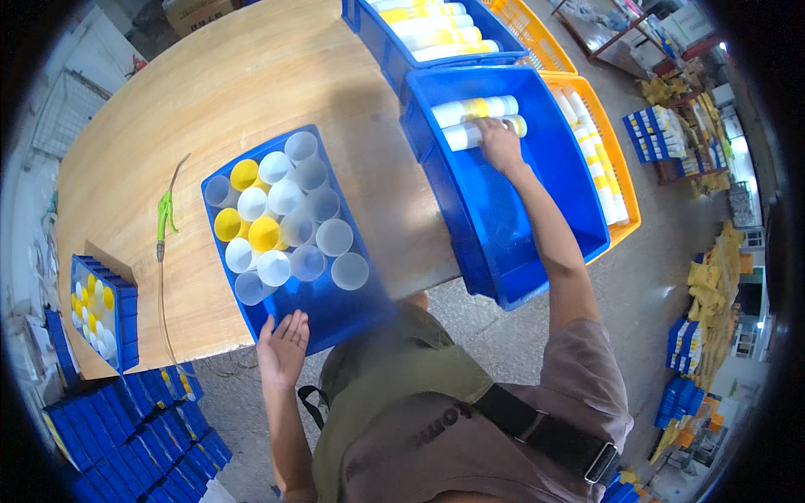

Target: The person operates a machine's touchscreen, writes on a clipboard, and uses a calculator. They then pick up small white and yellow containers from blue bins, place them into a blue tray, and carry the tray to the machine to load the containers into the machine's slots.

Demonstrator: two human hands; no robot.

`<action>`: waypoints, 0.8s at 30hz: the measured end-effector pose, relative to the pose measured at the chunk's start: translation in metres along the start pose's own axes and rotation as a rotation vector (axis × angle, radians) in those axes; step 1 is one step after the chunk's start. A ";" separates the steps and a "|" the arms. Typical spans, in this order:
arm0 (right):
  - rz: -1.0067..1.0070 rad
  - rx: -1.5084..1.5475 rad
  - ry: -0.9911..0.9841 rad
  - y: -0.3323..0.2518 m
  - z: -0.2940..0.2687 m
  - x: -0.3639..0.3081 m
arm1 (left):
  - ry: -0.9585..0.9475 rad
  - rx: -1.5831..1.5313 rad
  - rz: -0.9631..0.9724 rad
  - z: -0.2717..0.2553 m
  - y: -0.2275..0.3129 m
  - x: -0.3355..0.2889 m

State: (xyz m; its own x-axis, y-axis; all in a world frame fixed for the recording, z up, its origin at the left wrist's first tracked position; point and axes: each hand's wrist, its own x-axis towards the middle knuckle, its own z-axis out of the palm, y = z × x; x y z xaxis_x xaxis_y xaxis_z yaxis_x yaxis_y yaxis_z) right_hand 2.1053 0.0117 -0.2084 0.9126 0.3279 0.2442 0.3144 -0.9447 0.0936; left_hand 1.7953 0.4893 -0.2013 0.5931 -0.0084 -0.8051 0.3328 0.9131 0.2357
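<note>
My right hand (501, 146) reaches into a deep blue bin (549, 197), its fingers closed around a white tube with a yellow band (463, 136). Another such tube (457, 111) lies just beyond it at the bin's far end. On the table, a shallow blue tray (314, 302) holds several upright tubes, whose round ends face up; some look clear or white (334, 237), others yellow (263, 234). Beside the tray's near edge my left hand (283, 345) is open, palm up and fingers apart, holding nothing.
A green air blow gun (166, 216) with a hose lies on the wooden table (293, 71). A smaller filled blue tray (126, 323) stands at the left edge. Another blue bin of tubes (381, 42) and a yellow crate (629, 189) adjoin the bin. Blue trays (126, 444) are stacked on the floor.
</note>
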 end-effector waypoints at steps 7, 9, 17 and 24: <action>-0.128 -0.016 -0.577 0.046 0.028 0.013 | 0.045 0.088 0.131 0.021 -0.038 -0.021; 0.065 0.085 -0.796 0.050 -0.013 0.019 | -0.004 0.136 0.155 0.040 -0.055 -0.025; 0.241 0.951 -0.654 -0.046 -0.184 0.002 | -0.392 0.631 0.399 0.156 -0.106 -0.024; -0.233 1.187 -0.445 -0.247 -0.158 -0.035 | -0.252 0.597 0.425 0.131 -0.037 -0.060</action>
State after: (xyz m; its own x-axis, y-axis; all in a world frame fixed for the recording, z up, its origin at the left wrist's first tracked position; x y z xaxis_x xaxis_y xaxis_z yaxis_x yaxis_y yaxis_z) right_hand 1.9543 0.2352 -0.0881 0.7410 0.6711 -0.0247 0.3066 -0.3709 -0.8766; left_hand 1.8434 0.4029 -0.0908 0.8834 0.1357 -0.4485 0.3356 0.4846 0.8078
